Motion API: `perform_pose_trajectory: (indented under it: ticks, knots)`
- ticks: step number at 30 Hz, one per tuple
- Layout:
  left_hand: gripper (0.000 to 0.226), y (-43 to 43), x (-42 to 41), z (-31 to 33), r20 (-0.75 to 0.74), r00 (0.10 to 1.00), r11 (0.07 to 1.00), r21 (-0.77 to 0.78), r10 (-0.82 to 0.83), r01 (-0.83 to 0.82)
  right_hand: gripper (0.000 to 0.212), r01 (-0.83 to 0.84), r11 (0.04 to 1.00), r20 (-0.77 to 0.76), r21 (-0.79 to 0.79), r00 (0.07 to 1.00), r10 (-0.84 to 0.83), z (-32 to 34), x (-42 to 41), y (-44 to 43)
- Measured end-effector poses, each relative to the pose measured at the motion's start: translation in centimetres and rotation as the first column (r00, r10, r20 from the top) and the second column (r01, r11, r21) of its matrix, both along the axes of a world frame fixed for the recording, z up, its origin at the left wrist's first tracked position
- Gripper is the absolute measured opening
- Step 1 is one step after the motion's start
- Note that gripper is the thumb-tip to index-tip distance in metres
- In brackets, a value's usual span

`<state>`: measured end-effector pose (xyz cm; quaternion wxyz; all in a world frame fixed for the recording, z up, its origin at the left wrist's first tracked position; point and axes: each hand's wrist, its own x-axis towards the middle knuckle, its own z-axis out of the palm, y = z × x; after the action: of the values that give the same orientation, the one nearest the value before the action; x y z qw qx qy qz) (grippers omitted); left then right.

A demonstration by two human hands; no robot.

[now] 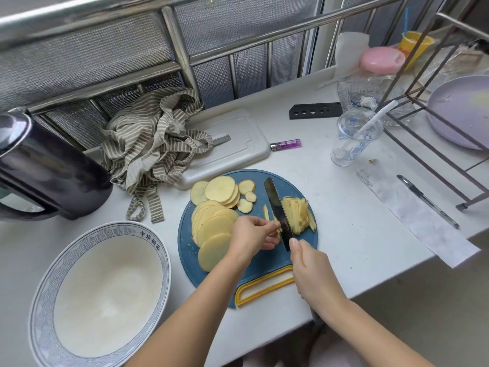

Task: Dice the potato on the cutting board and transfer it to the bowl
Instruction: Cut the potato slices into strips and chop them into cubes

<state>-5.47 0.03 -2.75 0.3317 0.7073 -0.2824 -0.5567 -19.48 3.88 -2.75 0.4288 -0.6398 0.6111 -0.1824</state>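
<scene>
A round blue cutting board (267,260) with a yellow handle lies on the white counter. Several potato slices (211,221) are fanned over its left half. A pile of cut potato strips (299,213) lies to the right of a dark knife blade (277,207). My right hand (312,271) grips the knife handle, index finger along the blade's spine. My left hand (254,234) pinches a few thin strips against the blade's left side. The large white bowl (156,247) with a blue patterned rim stands to the board's left and holds nothing.
A dark kettle (45,170) stands at far left. A striped cloth (156,147) lies over a grey tray (238,144) behind the board. A purple lighter (285,144), plastic cup (354,139), pen (426,200), paper strip (412,215) and wire rack (436,107) are to the right.
</scene>
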Motion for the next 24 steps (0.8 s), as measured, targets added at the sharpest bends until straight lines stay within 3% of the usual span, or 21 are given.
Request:
perform_pose_trajectory:
  ticks: [4,13,24]
  knots:
    - [0.020,-0.4,0.4,0.6,-0.040,0.999,0.997,0.071,0.025,-0.023,0.040,-0.046,0.998,-0.050,-0.037,0.998,0.044,-0.1,0.6,-0.1]
    - [0.015,1.7,0.6,-0.2,0.049,0.989,0.955,0.271,-0.142,0.124,0.034,-0.136,0.990,-0.135,-0.023,0.982,0.132,-2.1,0.5,3.2]
    - [0.015,2.4,0.5,-1.1,0.226,0.938,0.951,0.224,-0.264,0.214,0.036,-0.103,0.995,-0.152,0.014,0.983,0.104,-2.2,1.5,2.8]
